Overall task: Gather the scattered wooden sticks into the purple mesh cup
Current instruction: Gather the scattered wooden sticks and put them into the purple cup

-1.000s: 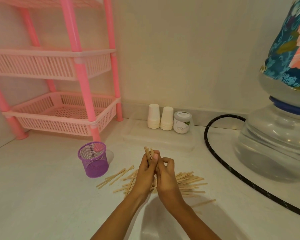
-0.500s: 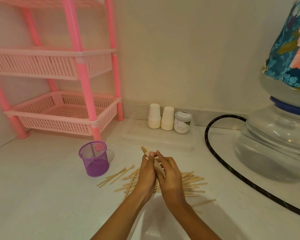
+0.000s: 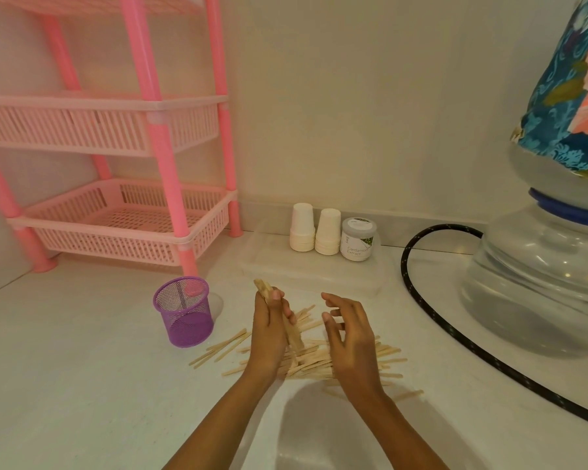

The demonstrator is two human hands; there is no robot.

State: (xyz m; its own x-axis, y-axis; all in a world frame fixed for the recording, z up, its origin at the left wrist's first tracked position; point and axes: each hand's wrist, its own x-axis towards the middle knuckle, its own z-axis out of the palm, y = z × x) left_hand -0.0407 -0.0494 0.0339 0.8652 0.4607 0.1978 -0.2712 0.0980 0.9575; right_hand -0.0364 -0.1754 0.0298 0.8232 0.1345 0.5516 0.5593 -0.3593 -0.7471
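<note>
Head view: the left hand [image 3: 269, 337] grips a bundle of wooden sticks [image 3: 294, 337] nearly upright. The right hand [image 3: 352, 340] hovers just beside it, fingers loosely spread and holding nothing, above the scattered sticks [image 3: 316, 364]. The purple mesh cup [image 3: 184, 313] stands left of the left hand across bare white surface [image 3: 82, 368]; paper cup stacks [image 3: 302, 232] and a Cardamom Extract jar [image 3: 358, 239] sit beyond, with a black hose [image 3: 455, 337] to the right.

One purple mesh cup [image 3: 184, 313], two stacks of paper cups [image 3: 302, 232], one lidded jar [image 3: 358, 239], one pink rack [image 3: 163, 130], one black hose [image 3: 455, 337] and one water bottle [image 3: 540, 283] on the worktop [image 3: 82, 385]; wooden sticks [image 3: 314, 362] too many to count.
</note>
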